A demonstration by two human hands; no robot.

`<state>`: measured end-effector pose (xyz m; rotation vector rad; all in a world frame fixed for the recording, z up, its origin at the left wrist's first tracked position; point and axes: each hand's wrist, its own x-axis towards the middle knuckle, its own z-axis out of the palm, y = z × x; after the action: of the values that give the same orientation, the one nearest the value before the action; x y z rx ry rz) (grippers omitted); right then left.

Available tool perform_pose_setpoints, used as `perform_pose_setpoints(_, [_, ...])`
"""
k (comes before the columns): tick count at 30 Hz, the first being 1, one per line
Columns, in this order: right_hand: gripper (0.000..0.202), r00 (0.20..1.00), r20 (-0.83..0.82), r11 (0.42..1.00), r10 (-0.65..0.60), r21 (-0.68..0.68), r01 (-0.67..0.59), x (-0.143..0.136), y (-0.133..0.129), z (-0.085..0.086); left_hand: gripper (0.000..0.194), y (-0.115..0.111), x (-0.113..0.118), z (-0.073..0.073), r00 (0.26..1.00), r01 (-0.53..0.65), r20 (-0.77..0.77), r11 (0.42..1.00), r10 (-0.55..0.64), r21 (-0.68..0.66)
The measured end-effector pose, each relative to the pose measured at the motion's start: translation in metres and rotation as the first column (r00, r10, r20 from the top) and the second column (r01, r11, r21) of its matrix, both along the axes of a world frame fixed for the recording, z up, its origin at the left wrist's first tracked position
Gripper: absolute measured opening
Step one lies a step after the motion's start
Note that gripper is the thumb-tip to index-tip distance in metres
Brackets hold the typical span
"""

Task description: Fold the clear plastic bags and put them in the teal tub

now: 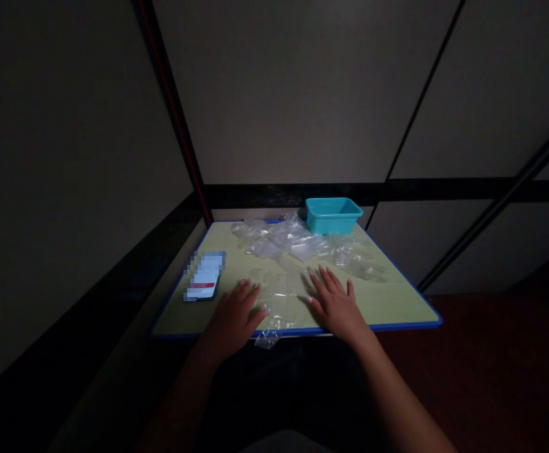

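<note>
A clear plastic bag lies flattened on the small table, its crinkled near end hanging over the front edge. On the bag's left side rests my left hand, palm down with its fingers apart. My right hand is spread flat at the right side of the same bag, fingertips touching or close to its edge. Neither hand grips anything. Beyond the hands, a loose heap of crumpled clear plastic bags stretches across the back of the table.
A turquoise plastic basket stands at the back right corner. At the left edge lies a phone with its screen lit and partly blurred. Panelled walls enclose the table behind and at left. The tabletop has a blue rim.
</note>
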<state>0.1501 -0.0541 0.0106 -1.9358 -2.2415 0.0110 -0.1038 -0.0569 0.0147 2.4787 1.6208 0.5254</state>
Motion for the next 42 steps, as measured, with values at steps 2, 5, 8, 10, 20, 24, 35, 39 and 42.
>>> perform_pose_setpoints(2, [0.057, 0.998, -0.002, 0.995, 0.055, -0.079, -0.055, -0.006, 0.002, -0.005, 0.045, -0.002, -0.004, -0.003, 0.998, -0.028, 0.054, 0.999, 0.03, -0.025])
perform_pose_setpoints(5, [0.059, 1.0, 0.0, 0.987, 0.025, -0.158, -0.024, -0.014, 0.007, -0.009, 0.036, 0.002, -0.007, -0.002, 0.954, -0.174, 0.238, 0.983, 0.181, -0.05])
perform_pose_setpoints(8, [0.06, 0.999, 0.014, 0.979, -0.045, -0.197, 0.047, -0.017, 0.013, -0.009, 0.029, 0.012, -0.008, 0.0, 0.865, -0.192, 0.425, 0.959, 0.266, -0.21])
perform_pose_setpoints(10, [0.06, 0.997, 0.02, 0.975, -0.068, -0.21, 0.071, -0.018, 0.016, -0.008, 0.028, 0.02, -0.006, 0.001, 0.816, -0.127, 0.509, 0.945, 0.273, -0.302])
perform_pose_setpoints(20, [0.062, 0.997, 0.011, 0.974, -0.073, -0.212, 0.074, -0.017, 0.019, -0.011, 0.044, 0.047, 0.027, 0.0, 0.93, -0.026, 0.341, 0.948, 0.139, -0.316])
perform_pose_setpoints(24, [0.062, 0.998, 0.001, 0.976, -0.069, -0.205, 0.067, -0.016, 0.019, -0.012, 0.037, 0.05, 0.031, 0.0, 0.931, -0.017, 0.337, 0.937, 0.142, -0.348])
perform_pose_setpoints(35, [0.063, 0.998, -0.031, 0.983, -0.059, -0.175, 0.053, -0.015, 0.019, -0.014, 0.019, 0.07, 0.009, 0.015, 0.828, 0.214, 0.537, 0.793, 0.163, -0.571])
perform_pose_setpoints(39, [0.063, 0.998, -0.023, 0.985, -0.058, -0.166, 0.053, -0.015, 0.019, -0.015, 0.023, 0.07, -0.005, 0.023, 0.861, 0.224, 0.485, 0.74, 0.154, -0.634])
perform_pose_setpoints(42, [0.063, 0.998, -0.023, 0.983, -0.061, -0.174, 0.056, -0.015, 0.018, -0.014, 0.028, 0.067, -0.012, 0.031, 0.908, 0.2, 0.404, 0.733, 0.112, -0.651])
